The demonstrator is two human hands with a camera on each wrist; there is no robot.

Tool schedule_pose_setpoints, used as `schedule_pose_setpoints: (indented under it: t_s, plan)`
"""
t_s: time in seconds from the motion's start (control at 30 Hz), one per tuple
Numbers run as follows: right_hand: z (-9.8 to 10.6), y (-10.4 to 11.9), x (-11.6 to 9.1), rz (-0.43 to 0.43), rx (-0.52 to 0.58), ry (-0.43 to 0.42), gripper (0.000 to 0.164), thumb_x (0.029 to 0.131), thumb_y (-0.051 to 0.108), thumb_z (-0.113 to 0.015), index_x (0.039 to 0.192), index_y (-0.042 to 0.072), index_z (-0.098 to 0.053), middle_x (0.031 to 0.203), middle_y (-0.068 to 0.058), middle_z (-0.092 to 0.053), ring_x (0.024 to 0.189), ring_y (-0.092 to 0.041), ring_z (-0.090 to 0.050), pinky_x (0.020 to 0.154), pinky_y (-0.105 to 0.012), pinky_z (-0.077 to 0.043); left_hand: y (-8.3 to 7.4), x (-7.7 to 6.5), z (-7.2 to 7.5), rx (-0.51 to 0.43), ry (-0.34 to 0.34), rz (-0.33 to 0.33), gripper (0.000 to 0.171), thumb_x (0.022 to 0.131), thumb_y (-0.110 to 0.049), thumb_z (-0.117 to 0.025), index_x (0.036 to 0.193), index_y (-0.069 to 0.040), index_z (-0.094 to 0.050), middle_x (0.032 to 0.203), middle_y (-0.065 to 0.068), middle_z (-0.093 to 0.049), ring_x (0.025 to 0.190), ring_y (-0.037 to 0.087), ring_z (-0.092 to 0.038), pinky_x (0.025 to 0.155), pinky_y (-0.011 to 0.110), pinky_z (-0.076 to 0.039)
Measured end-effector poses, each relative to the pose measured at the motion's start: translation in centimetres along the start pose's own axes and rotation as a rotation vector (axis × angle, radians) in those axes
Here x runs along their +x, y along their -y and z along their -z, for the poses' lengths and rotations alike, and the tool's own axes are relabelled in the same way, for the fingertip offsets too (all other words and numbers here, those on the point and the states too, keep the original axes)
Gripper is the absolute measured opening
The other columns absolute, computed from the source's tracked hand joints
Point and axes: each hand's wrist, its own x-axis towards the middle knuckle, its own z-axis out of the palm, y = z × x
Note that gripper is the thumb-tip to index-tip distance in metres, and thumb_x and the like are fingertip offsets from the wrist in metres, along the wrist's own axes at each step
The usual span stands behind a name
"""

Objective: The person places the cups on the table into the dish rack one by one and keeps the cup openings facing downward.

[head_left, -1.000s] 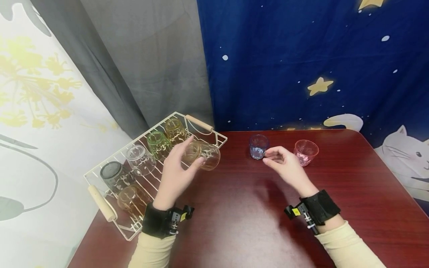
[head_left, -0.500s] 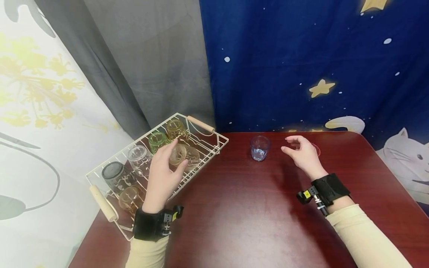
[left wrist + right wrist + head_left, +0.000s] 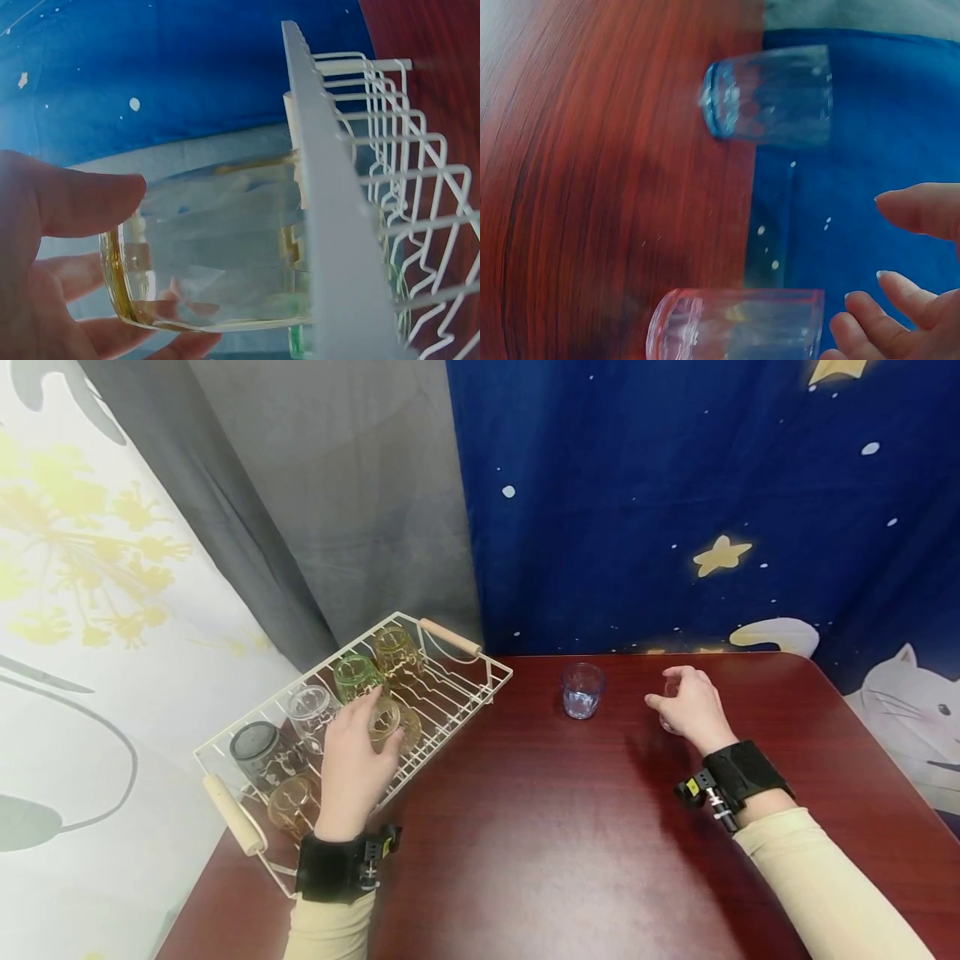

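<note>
In the head view my left hand (image 3: 356, 764) grips a pale amber glass (image 3: 407, 731), bottom up, at the front side of the white wire rack (image 3: 337, 217). The left wrist view shows thumb and fingers around the base of that glass, its mouth end behind the rack's rim. My right hand (image 3: 693, 710), thumb and fingers spread, is just above a pink-rimmed glass (image 3: 742, 326), largely hidden by the hand in the head view. No contact with that glass shows in the right wrist view. To its left a blue glass (image 3: 582, 693) stands upright on the table.
Several upturned glasses stand in the rack: a green glass (image 3: 356, 675), a yellow glass (image 3: 397, 652), a clear glass (image 3: 311, 714), a grey glass (image 3: 258, 747) and an orange glass (image 3: 294, 802). Curtains hang behind the dark red table (image 3: 525, 843).
My left hand has brought the amber glass left, from over the rack's right end down into the rack. My right hand has moved right, from beside the blue glass to the pink one.
</note>
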Motion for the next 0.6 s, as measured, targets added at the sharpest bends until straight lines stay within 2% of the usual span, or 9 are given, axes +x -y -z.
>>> schedule_pose_setpoints:
  t_s: [0.1, 0.27, 0.37, 0.47, 0.6]
  plan:
    - [-0.1, -0.2, 0.3, 0.016, -0.033, 0.019, 0.060, 0.087, 0.023, -0.066, 0.132, -0.013, -0.046, 0.116, -0.031, -0.055, 0.113, -0.043, -0.048, 0.097, -0.056, -0.039, 0.3, -0.2, -0.1, 0.016, -0.027, 0.030, 0.064, 0.087, -0.020, -0.068, 0.146, -0.010, -0.046, 0.145, 0.019, -0.049, 0.134, 0.041, -0.041, 0.113, 0.056, -0.032]
    - [-0.6, -0.8, 0.5, 0.064, -0.104, 0.019, 0.055, 0.086, 0.019, -0.065, 0.125, -0.017, -0.050, 0.108, -0.032, -0.058, 0.111, -0.047, -0.048, 0.096, -0.059, -0.034, 0.7, -0.5, -0.5, 0.074, -0.038, 0.063, 0.063, 0.086, -0.018, -0.068, 0.144, -0.010, -0.047, 0.139, 0.020, -0.051, 0.123, 0.043, -0.047, 0.102, 0.058, -0.042]
    - [-1.0, -1.2, 0.5, 0.104, -0.158, -0.024, 0.042, 0.085, 0.012, -0.061, 0.114, -0.017, -0.053, 0.102, -0.033, -0.059, 0.104, -0.049, -0.052, 0.089, -0.059, -0.039, 1.1, -0.6, -0.7, 0.117, -0.019, 0.087, 0.063, 0.085, -0.017, -0.068, 0.144, -0.009, -0.047, 0.138, 0.022, -0.051, 0.119, 0.045, -0.048, 0.096, 0.059, -0.045]
    - [-1.3, -1.5, 0.4, 0.146, -0.216, -0.089, 0.029, 0.082, 0.006, -0.058, 0.102, -0.015, -0.054, 0.095, -0.034, -0.057, 0.095, -0.051, -0.055, 0.080, -0.058, -0.043, 1.3, -0.7, -0.9, 0.136, 0.012, 0.119, 0.063, 0.085, -0.016, -0.067, 0.144, -0.007, -0.046, 0.139, 0.025, -0.049, 0.119, 0.047, -0.047, 0.096, 0.060, -0.044]
    - [-1.3, -1.6, 0.2, 0.159, -0.245, -0.146, 0.024, 0.079, 0.004, -0.056, 0.096, -0.013, -0.054, 0.093, -0.035, -0.056, 0.092, -0.052, -0.053, 0.078, -0.059, -0.044, 1.5, -0.7, -1.0, 0.135, 0.056, 0.154, 0.064, 0.086, -0.015, -0.065, 0.145, -0.005, -0.043, 0.141, 0.027, -0.046, 0.121, 0.049, -0.045, 0.099, 0.061, -0.042]
